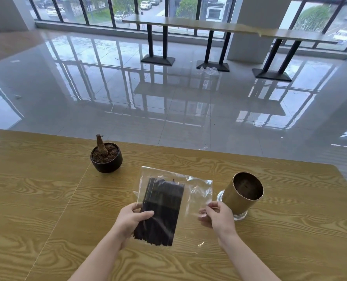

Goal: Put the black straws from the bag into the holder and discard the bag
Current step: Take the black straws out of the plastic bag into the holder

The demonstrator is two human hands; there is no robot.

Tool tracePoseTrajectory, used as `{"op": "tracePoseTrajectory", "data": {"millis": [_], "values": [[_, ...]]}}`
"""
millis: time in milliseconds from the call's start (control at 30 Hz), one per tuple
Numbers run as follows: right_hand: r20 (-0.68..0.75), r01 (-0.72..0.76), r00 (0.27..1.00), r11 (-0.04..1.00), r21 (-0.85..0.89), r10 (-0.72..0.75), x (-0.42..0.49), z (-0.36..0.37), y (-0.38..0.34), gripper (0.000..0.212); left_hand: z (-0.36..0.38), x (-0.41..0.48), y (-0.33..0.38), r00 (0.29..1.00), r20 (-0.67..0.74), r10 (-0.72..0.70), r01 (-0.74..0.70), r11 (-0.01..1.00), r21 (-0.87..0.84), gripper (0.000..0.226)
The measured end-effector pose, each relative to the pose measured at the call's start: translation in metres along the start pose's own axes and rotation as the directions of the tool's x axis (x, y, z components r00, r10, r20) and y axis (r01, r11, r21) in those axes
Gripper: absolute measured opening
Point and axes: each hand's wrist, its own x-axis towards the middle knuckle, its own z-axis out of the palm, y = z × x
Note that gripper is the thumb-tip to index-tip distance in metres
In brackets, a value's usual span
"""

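Note:
A clear plastic bag [197, 191] lies over the wooden table in front of me, with a flat bundle of black straws [162, 207] inside its left half. My left hand [131, 218] grips the bag's left edge, thumb across the straws. At the bag's right edge, my right hand [217, 216] pinches the plastic. The holder [242, 194], a gold cylinder on a clear glass base, stands upright just right of the bag, close to my right hand. Its inside looks dark and holds no straws that I can see.
A small black pot [106, 159] with soil and a cut brown stem stands behind the bag to the left. The wooden table [36, 199] ends at a far edge before a glossy tiled floor. A long high counter stands by the windows.

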Motion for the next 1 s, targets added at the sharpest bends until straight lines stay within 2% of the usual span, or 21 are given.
{"op": "tracePoseTrajectory", "data": {"millis": [167,267,367,433,500,567,633,667,700,767,833,1000], "values": [[0.008,0.122,0.993,0.993,0.009,-0.122,-0.004,-0.005,-0.020,0.009,-0.001,-0.008,0.015,0.992,0.123,0.033,-0.010,0.983,-0.184,0.045],[-0.002,0.227,0.974,0.973,-0.045,-0.227,-0.005,-0.010,-0.030,0.027,0.001,-0.012,0.023,0.986,0.133,0.099,-0.065,0.969,-0.237,0.044],[0.015,0.341,0.939,0.925,-0.169,-0.344,-0.004,-0.013,-0.040,0.049,0.003,-0.016,0.034,0.975,0.116,0.190,-0.159,0.959,-0.234,0.041],[0.043,0.438,0.889,0.822,-0.365,-0.455,-0.006,-0.013,-0.049,0.054,0.003,-0.019,0.042,0.964,0.123,0.235,-0.202,0.952,-0.231,0.039],[0.095,0.527,0.807,0.640,-0.559,-0.582,-0.011,-0.011,-0.059,0.053,0.003,-0.021,0.049,0.955,0.130,0.268,-0.234,0.945,-0.228,0.036],[0.183,0.620,0.673,0.412,-0.667,-0.717,-0.019,-0.004,-0.071,0.048,0.003,-0.024,0.056,0.947,0.130,0.293,-0.262,0.941,-0.216,0.037],[0.300,0.728,0.479,0.182,-0.661,-0.825,-0.028,0.010,-0.087,0.042,0.006,-0.026,0.062,0.941,0.128,0.314,-0.286,0.938,-0.197,0.038],[0.351,0.775,0.395,0.102,-0.624,-0.849,-0.033,0.019,-0.096,0.039,0.008,-0.026,0.065,0.937,0.130,0.326,-0.299,0.935,-0.188,0.038],[0.397,0.810,0.333,0.044,-0.585,-0.855,-0.039,0.029,-0.105,0.037,0.011,-0.027,0.068,0.930,0.134,0.342,-0.316,0.931,-0.182,0.038],[0.462,0.842,0.261,-0.034,-0.539,-0.848,-0.047,0.050,-0.120,0.036,0.017,-0.030,0.075,0.915,0.144,0.378,-0.354,0.920,-0.166,0.038],[0.487,0.845,0.249,-0.058,-0.532,-0.837,-0.051,0.068,-0.130,0.037,0.025,-0.036,0.081,0.898,0.163,0.409,-0.391,0.911,-0.130,0.043],[0.491,0.808,0.322,-0.036,-0.588,-0.809,-0.049,0.092,-0.141,0.044,0.045,-0.050,0.089,0.859,0.086,0.505,-0.511,0.858,0.063,0.050]]}}
